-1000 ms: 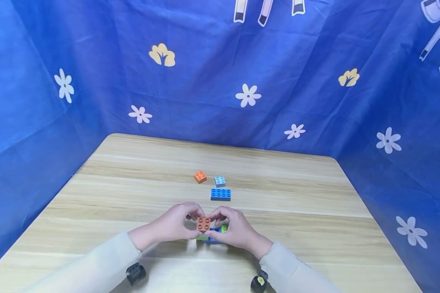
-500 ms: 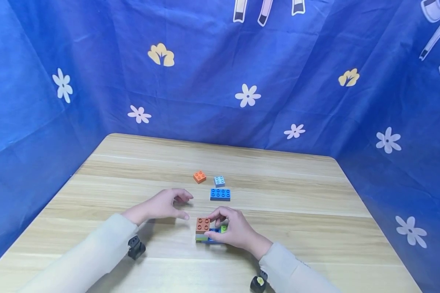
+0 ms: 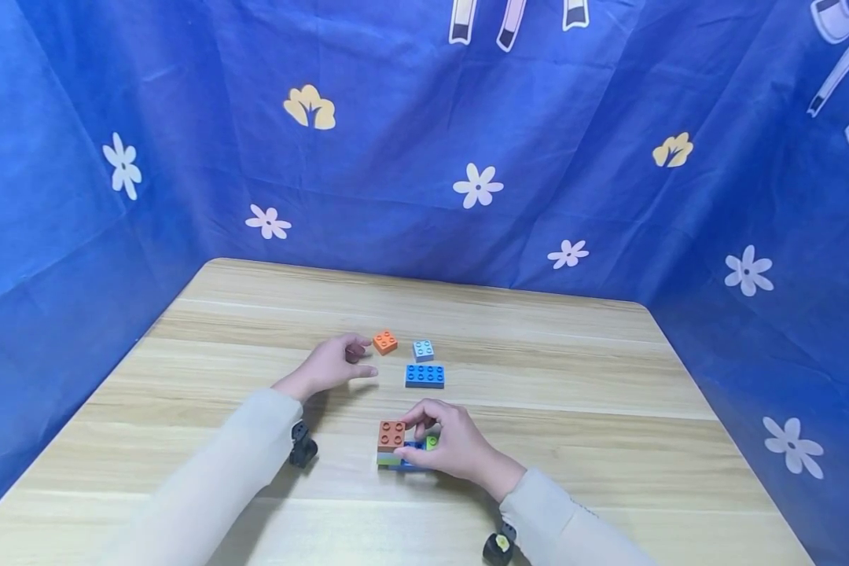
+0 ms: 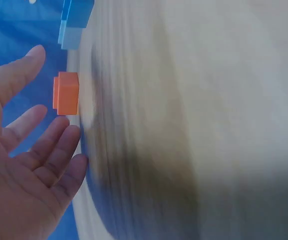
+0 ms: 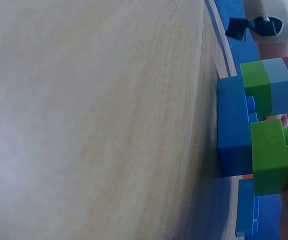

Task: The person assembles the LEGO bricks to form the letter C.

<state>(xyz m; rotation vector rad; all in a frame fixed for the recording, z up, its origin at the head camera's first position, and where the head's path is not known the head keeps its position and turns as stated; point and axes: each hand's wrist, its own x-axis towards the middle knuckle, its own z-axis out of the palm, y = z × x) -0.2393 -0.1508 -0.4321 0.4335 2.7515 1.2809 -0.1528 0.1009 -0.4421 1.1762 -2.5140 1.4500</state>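
Note:
My left hand [image 3: 332, 364] has its thumb and fingers spread just left of an orange brick [image 3: 385, 342], holding nothing. In the left wrist view the orange brick [image 4: 68, 94] sits between thumb and fingertips, apparently untouched. With curled fingers and thumb, my right hand [image 3: 456, 444] grips a toy brick build. At its bottom is a long blue brick [image 5: 232, 127]. A green brick [image 5: 269, 159] stands on one end. The other end bears a second green brick [image 5: 256, 82], then a light blue brick [image 5: 277, 85], topped by a reddish-brown brick [image 3: 391, 435].
Right of the orange brick lies a light blue brick [image 3: 423, 350]. A long blue brick [image 3: 424, 376] is just in front of it, beyond the build. The wooden table [image 3: 573, 369] is enclosed by a blue patterned curtain [image 3: 396, 157].
My left hand has let go of the reddish-brown brick and moved away from me, to beside the orange brick. My right hand and the build have stayed in place.

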